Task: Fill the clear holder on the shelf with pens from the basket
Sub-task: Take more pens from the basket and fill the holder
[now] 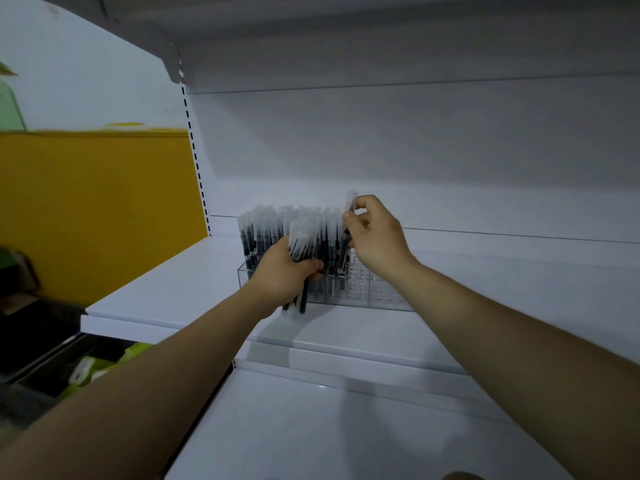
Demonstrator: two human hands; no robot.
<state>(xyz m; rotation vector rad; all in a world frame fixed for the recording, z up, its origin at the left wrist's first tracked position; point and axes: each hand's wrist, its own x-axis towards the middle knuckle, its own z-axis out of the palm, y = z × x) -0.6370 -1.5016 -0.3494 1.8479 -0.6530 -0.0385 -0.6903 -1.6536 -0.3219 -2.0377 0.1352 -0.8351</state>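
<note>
- The white shelf [173, 289] is a flat, plain board at about chest height, and the clear holder [377, 296] stands toward its back, close to the white back panel [381, 150].
- The left part of the holder is packed with upright pens [259, 233], dark barrels under frosted caps. The right part shows bare rows of small holes.
- The left hand [280, 275] is in front of the holder, fingers curled round a bundle of pens [304, 237]. The bundle's lower ends hang below the fist, just above the shelf.
- The right hand [377, 237] is over the middle of the holder, thumb and fingertips pinching a single pen [351, 200] near its capped top. The pen is upright, beside the ones already seated.
- Both bare forearms reach in from below, over a lower shelf [346, 427] of the same white.
- An upper shelf [346, 22] overhangs everything and casts a grey shadow down the back panel.
- A slotted upright [194, 150] edges the unit on the left, and past it is a yellow wall panel [97, 209].
- Down at the lower left sits a dark container [52, 362] with green-and-white packets [135, 351] in it; I cannot tell what else it holds.
</note>
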